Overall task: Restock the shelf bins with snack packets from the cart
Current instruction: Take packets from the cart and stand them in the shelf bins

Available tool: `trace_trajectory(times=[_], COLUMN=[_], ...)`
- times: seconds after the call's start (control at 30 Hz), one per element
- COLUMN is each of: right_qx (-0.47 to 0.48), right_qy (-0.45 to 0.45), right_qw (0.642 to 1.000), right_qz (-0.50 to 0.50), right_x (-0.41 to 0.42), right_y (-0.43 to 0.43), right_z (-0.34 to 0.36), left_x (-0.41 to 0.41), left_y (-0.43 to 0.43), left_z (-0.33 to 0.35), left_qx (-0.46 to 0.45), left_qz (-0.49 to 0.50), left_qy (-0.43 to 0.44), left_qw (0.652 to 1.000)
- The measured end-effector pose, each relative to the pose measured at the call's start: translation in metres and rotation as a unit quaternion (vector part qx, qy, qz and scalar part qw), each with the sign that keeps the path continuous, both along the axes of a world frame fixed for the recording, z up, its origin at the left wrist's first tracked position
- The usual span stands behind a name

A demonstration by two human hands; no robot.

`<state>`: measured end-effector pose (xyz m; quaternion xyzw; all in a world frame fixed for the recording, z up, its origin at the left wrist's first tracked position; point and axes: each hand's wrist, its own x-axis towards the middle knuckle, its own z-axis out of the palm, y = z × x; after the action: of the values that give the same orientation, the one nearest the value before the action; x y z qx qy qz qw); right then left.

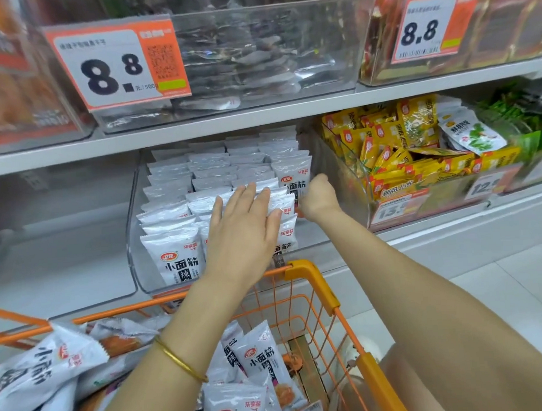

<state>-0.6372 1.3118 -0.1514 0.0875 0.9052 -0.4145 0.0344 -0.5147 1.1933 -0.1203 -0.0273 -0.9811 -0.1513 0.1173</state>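
A clear shelf bin [134, 247] on the middle shelf holds several upright rows of white snack packets [170, 212]. My left hand [242, 233] lies flat with straight fingers, pressing on the tops of the front packets. At the bin's right side, my right hand [319, 198] has its fingers curled in against a packet of the right-hand row [293, 176]; the fingertips are hidden. Below, the orange wire cart [313, 279] carries more of the same white packets [261, 357], lying loose.
A bin of yellow packets [401, 164] stands right of the white one, and a clear bin [57, 239] stands to its left. The upper shelf has bins with orange 8.8 price tags [115, 65]. Pale floor [509, 285] lies right of the cart.
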Motion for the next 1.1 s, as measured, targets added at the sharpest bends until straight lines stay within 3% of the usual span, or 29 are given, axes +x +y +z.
trace_trajectory(times=[0.07,0.2,0.27,0.33,0.4,0.47,0.53,0.6,0.77,0.93,1.1], right_qx=[0.023,0.014,-0.017,0.034,0.14,0.194,0.204,0.174,-0.074,-0.151,-0.249], right_qy=[0.036,0.2,0.213,0.118,-0.012,-0.1,-0.133,-0.147,-0.228,-0.138,-0.08], right_qw=[0.999,0.979,0.97,0.951,0.882,0.824,0.809,0.813,0.854,0.905,0.93], right_qz=[0.011,0.027,0.114,0.285,0.449,0.523,0.535,0.535,0.461,0.373,0.256], right_x=[0.018,0.089,0.131,0.163,0.184,0.196,0.2,0.199,0.196,0.182,0.177], right_y=[0.005,0.016,0.012,-0.001,-0.019,-0.032,-0.036,-0.032,-0.006,0.018,0.032], right_z=[0.012,0.042,0.045,0.032,0.008,-0.018,-0.034,-0.033,-0.003,0.026,0.037], left_x=[0.012,0.05,0.069,0.082,0.091,0.098,0.104,0.109,0.116,0.114,0.094], left_y=[-0.004,-0.014,-0.021,-0.03,-0.037,-0.04,-0.042,-0.043,-0.044,-0.038,-0.024], left_z=[0.002,0.001,-0.004,-0.012,-0.019,-0.024,-0.027,-0.028,-0.022,-0.014,0.0], left_qx=[0.031,0.096,0.1,0.096,0.097,0.114,0.139,0.165,0.302,0.382,0.462], left_qz=[-0.003,0.008,0.014,0.021,0.018,0.012,0.009,0.004,0.005,-0.035,-0.015], left_qy=[0.04,0.099,0.087,0.071,0.051,0.039,0.036,0.031,-0.054,-0.131,-0.082], left_qw=[0.999,0.99,0.991,0.993,0.994,0.993,0.99,0.986,0.952,0.914,0.883])
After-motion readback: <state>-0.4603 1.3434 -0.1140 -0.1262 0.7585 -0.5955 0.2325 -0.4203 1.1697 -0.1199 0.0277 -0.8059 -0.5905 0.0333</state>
